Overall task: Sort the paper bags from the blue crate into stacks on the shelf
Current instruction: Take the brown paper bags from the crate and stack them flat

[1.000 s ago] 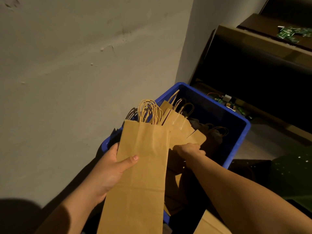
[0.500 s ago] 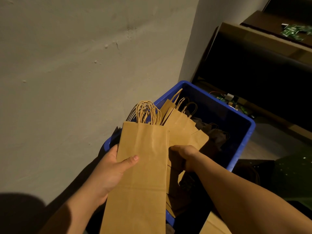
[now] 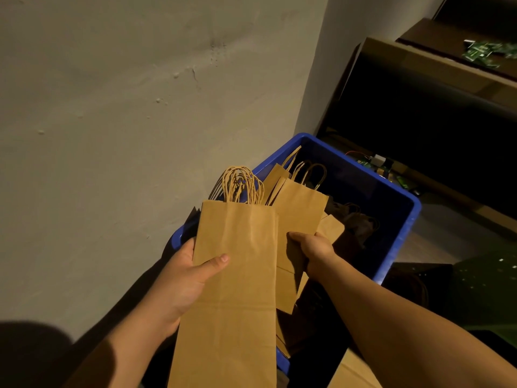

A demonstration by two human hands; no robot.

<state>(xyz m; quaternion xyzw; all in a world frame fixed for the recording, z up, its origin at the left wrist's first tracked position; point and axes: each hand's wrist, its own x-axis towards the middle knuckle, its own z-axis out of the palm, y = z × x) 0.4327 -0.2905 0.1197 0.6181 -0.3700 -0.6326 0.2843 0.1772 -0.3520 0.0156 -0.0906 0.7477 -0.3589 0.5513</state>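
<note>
My left hand (image 3: 190, 278) holds a stack of tall flat brown paper bags (image 3: 232, 289) over the near corner of the blue crate (image 3: 402, 217), thumb on top, twisted handles pointing away from me. Beside it my right hand (image 3: 310, 249) grips another flat brown bag (image 3: 299, 211) by its lower part, lifted above the crate. More brown bags and darker ones (image 3: 355, 222) lie inside the crate. The dark wooden shelf (image 3: 436, 71) stands to the right behind the crate.
A grey plaster wall (image 3: 140, 107) runs close along the left. Small green circuit boards (image 3: 486, 51) lie on the upper shelf board, and wired electronics (image 3: 377, 162) on the lower one. A dark green surface (image 3: 481, 289) sits at the right.
My right hand has pulled one bag up and out of the pile in the crate, closer to the stack. The left hand has kept its stack almost still.
</note>
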